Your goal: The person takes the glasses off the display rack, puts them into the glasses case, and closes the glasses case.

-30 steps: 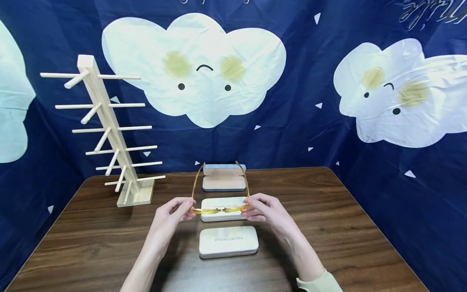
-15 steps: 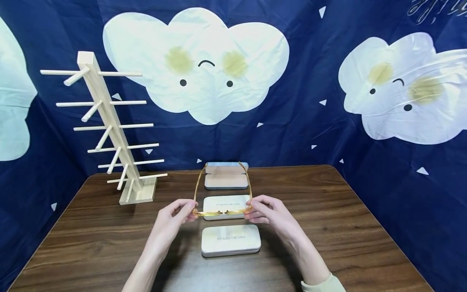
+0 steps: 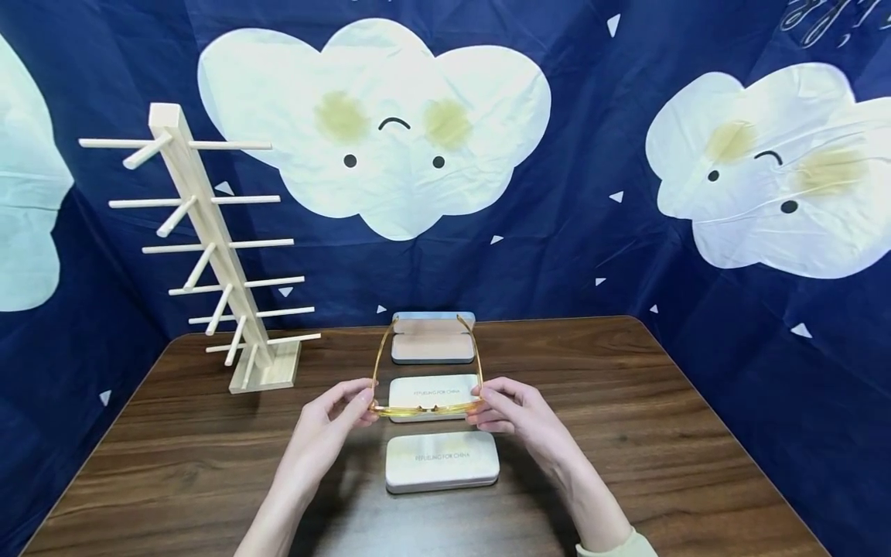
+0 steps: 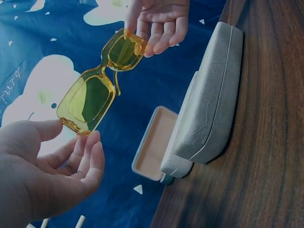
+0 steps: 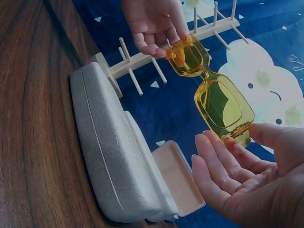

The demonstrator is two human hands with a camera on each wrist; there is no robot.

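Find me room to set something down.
The table is bare from the right forearm to the right edge, and left of the left forearm, nearer than the rack. Its middle is crowded: two closed cases and an open case in line, glasses held in the air.

Head view: bright, fairly even light.
Near case (image 3: 442,468): top paler than front; we read light as from above; lettering (image 3: 442,456) slightly soft.
Tabletop (image 3: 411,534): glare btm. ctr.; soft dark shadows beside L forearm (image 3: 278,503) & R forearm (image 3: 585,495).
Centre cloud (image 3: 393,186): near-white, washed out.
Right cloud (image 3: 780,228): stretched twd. edge (wide-angle distort.).
Yellow glasses (image 4: 92,99): in wrist views, dimmer & bluer overall, we see lenses lit thru, w/ pale patches.
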